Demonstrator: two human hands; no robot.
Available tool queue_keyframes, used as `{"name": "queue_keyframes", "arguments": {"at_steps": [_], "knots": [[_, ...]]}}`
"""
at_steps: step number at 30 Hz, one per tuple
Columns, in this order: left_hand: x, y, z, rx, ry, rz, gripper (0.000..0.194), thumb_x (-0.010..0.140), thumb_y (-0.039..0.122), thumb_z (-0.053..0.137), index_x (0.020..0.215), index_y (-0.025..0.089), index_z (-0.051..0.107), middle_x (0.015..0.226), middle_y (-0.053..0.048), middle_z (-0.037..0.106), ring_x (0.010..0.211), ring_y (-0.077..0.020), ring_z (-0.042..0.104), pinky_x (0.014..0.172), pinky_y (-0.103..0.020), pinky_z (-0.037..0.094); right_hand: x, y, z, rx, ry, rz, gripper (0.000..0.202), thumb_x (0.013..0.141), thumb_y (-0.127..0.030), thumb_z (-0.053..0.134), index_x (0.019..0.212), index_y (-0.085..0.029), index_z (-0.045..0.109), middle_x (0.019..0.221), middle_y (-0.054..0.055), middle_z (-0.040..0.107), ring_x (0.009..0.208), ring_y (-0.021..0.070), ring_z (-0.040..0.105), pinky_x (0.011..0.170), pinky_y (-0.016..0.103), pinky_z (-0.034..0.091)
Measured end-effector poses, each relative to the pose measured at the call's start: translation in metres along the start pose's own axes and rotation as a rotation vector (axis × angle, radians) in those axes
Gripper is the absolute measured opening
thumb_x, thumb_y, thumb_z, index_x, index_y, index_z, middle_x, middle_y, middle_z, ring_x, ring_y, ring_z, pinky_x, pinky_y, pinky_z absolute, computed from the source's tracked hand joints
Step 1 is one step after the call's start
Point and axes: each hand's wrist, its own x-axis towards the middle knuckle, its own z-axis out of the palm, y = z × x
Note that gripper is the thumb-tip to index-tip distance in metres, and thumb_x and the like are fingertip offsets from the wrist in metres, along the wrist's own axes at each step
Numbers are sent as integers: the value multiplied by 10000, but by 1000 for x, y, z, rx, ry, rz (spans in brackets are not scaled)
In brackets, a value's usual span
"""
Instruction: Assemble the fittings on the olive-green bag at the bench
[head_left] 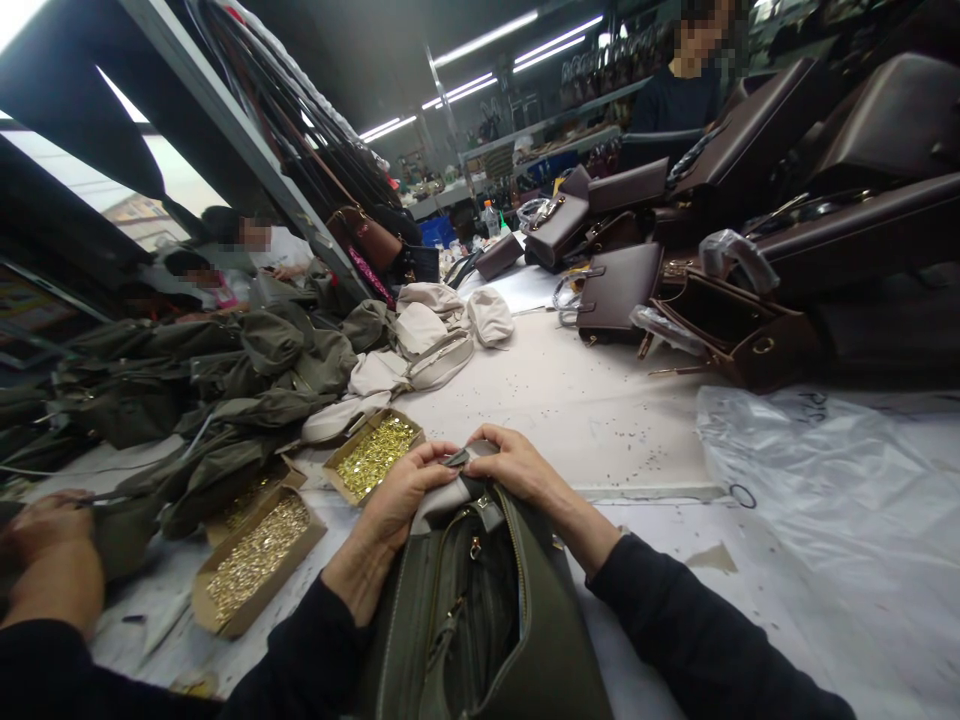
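Note:
An olive-green bag (559,610) lies before me, its zipped top gaping open and showing a dark lining with an inner zip. Both of my hands are at its far end. My left hand (397,500) pinches one side of a small grey-green fabric tab (474,456) there. On the other side, my right hand (517,466) grips the same tab between thumb and fingers. Just beyond my left hand sits a cardboard box of shiny gold metal bits (375,455). Fingertips partly cover the tab, so its fastening cannot be made out.
Another person's hand (52,545) is at left, by piled olive bags (262,350). A second box (259,560) holds paler gold pieces. Beige pouches (431,335) lie ahead; brown handbags (619,290) and clear plastic (817,470) are at right. Small bits dot the white table (555,390).

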Motion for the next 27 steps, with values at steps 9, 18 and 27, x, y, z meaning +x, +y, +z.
{"name": "queue_keyframes", "arguments": {"at_steps": [9,18,27], "knots": [[3,-2,3,175,90,151,477,500,255,887,917,128,693,854,-71,747,764,-215,702,702,-274,545,-3,1,1,9,4,-40,275,640,-307,707,896,-214,668,735,-31,588,729,158,507,621,236,340],[3,2,5,232,113,174,429,483,267,858,857,127,700,827,-73,741,754,-218,693,692,-274,535,-7,-1,-2,-46,-48,-74,275,705,-339,710,942,-218,640,742,-37,584,717,153,504,624,237,361],[-5,3,3,206,68,137,412,525,225,802,914,139,697,875,-69,742,767,-213,683,691,-269,520,2,12,-1,43,-90,-80,396,693,-442,790,960,-210,613,700,-47,548,665,131,450,577,215,329]]}}
